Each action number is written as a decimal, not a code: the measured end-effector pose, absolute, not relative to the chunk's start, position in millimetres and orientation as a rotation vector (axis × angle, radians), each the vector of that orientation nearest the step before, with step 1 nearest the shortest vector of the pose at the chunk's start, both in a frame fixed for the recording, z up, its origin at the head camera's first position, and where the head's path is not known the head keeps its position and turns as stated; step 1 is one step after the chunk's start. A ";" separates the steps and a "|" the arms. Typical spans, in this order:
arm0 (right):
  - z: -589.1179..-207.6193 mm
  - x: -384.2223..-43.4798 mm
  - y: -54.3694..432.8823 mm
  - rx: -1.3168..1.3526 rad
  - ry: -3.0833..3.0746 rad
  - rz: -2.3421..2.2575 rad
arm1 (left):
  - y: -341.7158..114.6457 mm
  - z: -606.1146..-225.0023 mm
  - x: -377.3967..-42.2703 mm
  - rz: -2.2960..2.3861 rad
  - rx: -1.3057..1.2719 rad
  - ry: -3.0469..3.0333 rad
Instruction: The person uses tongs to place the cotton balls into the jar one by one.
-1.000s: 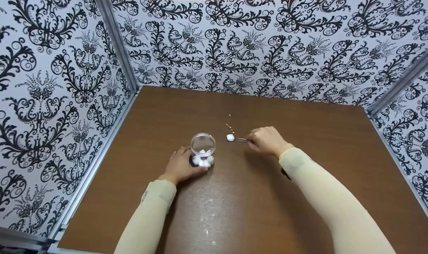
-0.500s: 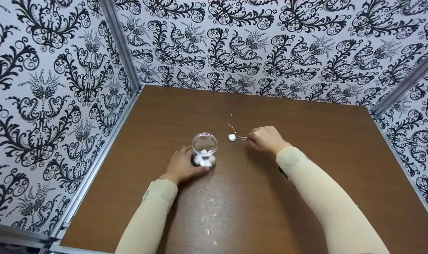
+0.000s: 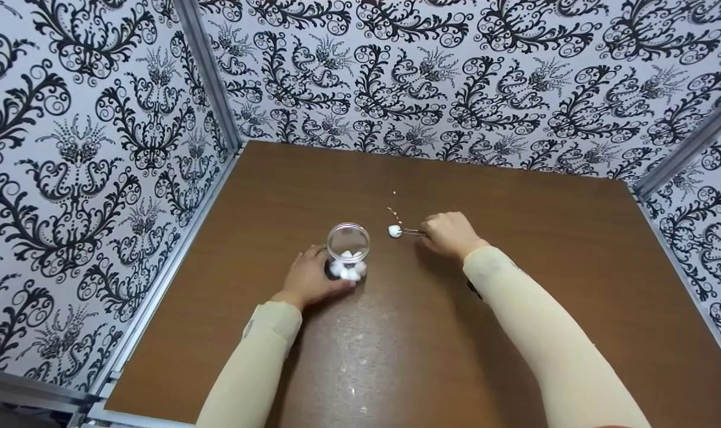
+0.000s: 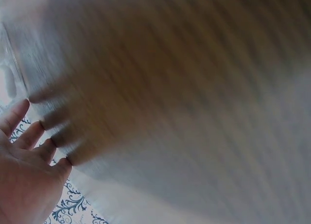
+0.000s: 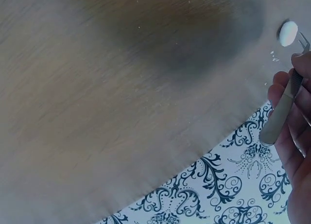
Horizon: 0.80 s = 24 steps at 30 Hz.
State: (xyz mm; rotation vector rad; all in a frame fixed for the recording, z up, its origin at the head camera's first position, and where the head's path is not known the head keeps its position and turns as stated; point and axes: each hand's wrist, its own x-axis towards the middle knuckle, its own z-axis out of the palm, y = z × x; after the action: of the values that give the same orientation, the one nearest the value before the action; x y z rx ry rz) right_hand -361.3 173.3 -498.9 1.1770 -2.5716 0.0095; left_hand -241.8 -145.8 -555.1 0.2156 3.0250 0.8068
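Note:
My left hand (image 3: 312,279) curves round the lower part of a clear jar (image 3: 348,238), thumb in front and fingers along its left side. Several white cotton balls (image 3: 348,272) lie inside it. In the left wrist view, the fingertips (image 4: 22,107) rest low beside the jar (image 4: 13,63). My right hand (image 3: 452,235) holds metal tweezers (image 5: 284,110) between thumb and fingers. Their two prongs stand apart, right at a single cotton ball (image 5: 288,33) lying on the table. In the head view the prongs overlap this ball (image 3: 394,231).
Small pale crumbs (image 3: 394,214) lie in a line on the brown table (image 3: 515,208) just beyond the lone ball. Patterned walls (image 3: 413,77) stand at the back and sides, with metal posts (image 3: 208,77) at the corners.
The right hand has edged slightly left, bringing the tweezers closer over the lone cotton ball. The left hand stays at the jar. The head view has shifted a little.

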 end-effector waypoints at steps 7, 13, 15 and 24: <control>-502.1 -361.8 169.1 1.169 -2.590 0.022 | -146.1 -553.9 -241.6 0.819 0.210 3.023; -507.1 -364.2 164.9 1.180 -2.582 -0.014 | -146.2 -554.9 -242.2 0.829 0.223 3.028; -509.1 -365.1 164.5 1.183 -2.570 -0.031 | -146.3 -555.9 -242.5 0.828 0.226 3.032; -510.4 -364.0 166.8 1.194 -2.527 -0.028 | -146.7 -555.1 -241.3 0.844 0.216 3.018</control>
State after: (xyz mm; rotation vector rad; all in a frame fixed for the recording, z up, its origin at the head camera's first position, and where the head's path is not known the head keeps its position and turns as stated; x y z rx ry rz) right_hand -364.0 166.8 -510.4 1.1937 -2.5268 -0.0279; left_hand -241.3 -146.7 -555.1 0.2157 3.0184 0.8439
